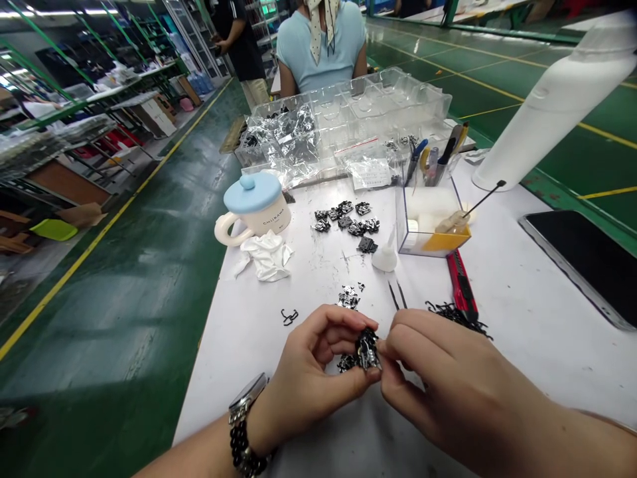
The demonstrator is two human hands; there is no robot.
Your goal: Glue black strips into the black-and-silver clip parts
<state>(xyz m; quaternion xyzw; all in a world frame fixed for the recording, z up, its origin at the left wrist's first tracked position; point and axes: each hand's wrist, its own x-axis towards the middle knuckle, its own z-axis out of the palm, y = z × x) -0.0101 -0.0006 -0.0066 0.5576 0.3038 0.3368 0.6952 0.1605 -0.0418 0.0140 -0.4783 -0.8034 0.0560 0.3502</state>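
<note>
My left hand (318, 365) grips a small black-and-silver part (368, 350) between thumb and fingers. My right hand (438, 372) touches the part's right side with pinched fingertips; whether anything small is between them is hidden. Behind the hands lie small silver pieces (349, 297) and the tips of dark tweezers (397, 295). A few black clips (289, 317) rest to the left, and a pile of black clips (452, 312) lies beyond my right hand. Farther back, several black-and-silver parts (343, 216) form a loose group.
A lidded mug (259, 209) and crumpled tissue (266, 257) stand left. A small white bottle (385, 257), clear box (432, 226), red cutter (462, 285), phone (587, 259) and tall white bottle (552, 106) are right. Clear trays (343, 109) sit behind; a person (323, 46) is beyond.
</note>
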